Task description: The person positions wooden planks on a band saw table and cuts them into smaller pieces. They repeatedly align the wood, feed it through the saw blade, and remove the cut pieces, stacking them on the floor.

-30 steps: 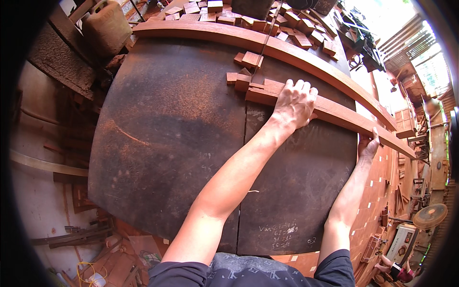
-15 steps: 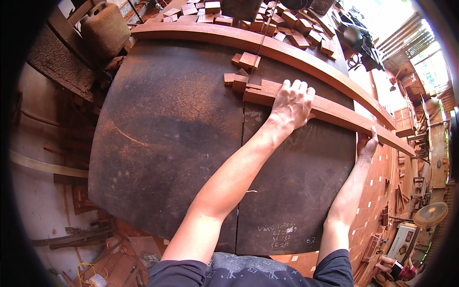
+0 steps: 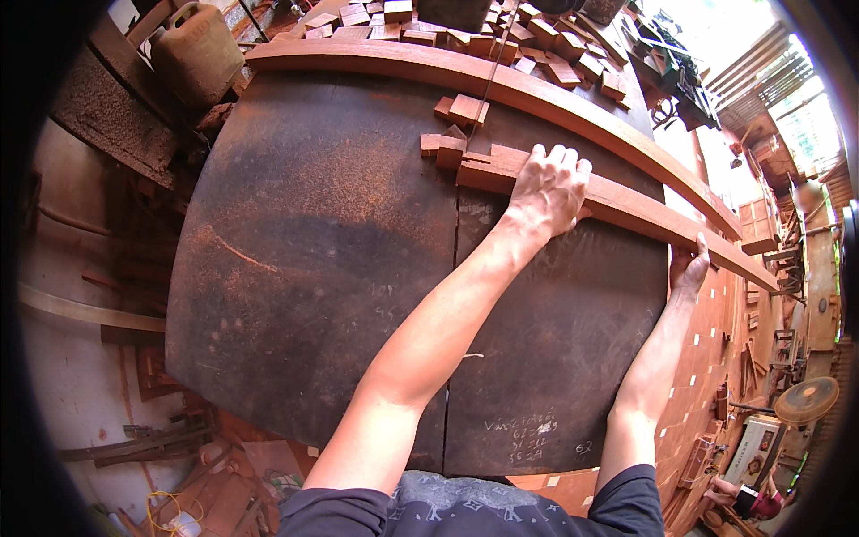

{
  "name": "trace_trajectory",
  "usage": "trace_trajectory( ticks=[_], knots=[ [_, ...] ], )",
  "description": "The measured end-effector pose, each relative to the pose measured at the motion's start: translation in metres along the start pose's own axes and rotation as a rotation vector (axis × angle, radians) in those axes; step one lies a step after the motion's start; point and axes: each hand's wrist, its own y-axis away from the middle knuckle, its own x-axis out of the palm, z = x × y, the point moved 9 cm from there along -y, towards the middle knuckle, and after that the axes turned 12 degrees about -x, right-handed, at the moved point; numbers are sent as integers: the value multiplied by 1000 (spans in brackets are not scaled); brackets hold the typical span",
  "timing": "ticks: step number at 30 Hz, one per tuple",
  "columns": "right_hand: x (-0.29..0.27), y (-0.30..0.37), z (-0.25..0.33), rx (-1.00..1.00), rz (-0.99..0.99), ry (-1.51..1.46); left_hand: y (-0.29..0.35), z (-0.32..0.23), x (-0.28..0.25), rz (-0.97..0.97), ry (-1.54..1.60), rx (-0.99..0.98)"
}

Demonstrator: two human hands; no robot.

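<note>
Our stick is long and red-brown, with a step cut in its left end. It lies on the tabletop near the thin blade, and its right end pokes past the edge. Our left hand grips it, fingers close together and bent over the top. Farther right, our right hand holds it, thumb up; we can't tell how its other fingers sit. Stick and hands look about where they were half a second ago.

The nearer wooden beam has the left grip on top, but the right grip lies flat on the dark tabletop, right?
No: the head view shows the right grip on the nearer wooden beam, by the dark tabletop; the left grip is indeed on top.
</note>
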Motion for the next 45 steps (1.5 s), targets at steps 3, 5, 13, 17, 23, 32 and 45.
trace_trajectory(
  ticks=[3, 5, 13, 17, 23, 32, 45],
  knots=[
    [0, -1, -1, 3, 1, -11, -1, 0, 1, 9, -9, 7],
    [-1, -1, -2, 11, -10, -10, -1, 0, 2, 11, -20, 13],
    [-3, -1, 0, -12, -22, 1, -3, -1, 0, 38, -15, 13],
    [2, 3, -2, -11, -31, 2, -2, 2, -1, 39, -11, 11],
    [-2, 1, 1, -24, -44, 28, -3, 0, -1, 34, -8, 15],
    [7, 7, 4, -37, -60, 47, -5, 0, 0, 14, -31, 13],
    [4, 16, 6, -9, -161, 99, 29, -13, -10, 6, 2, -51]
  ],
)
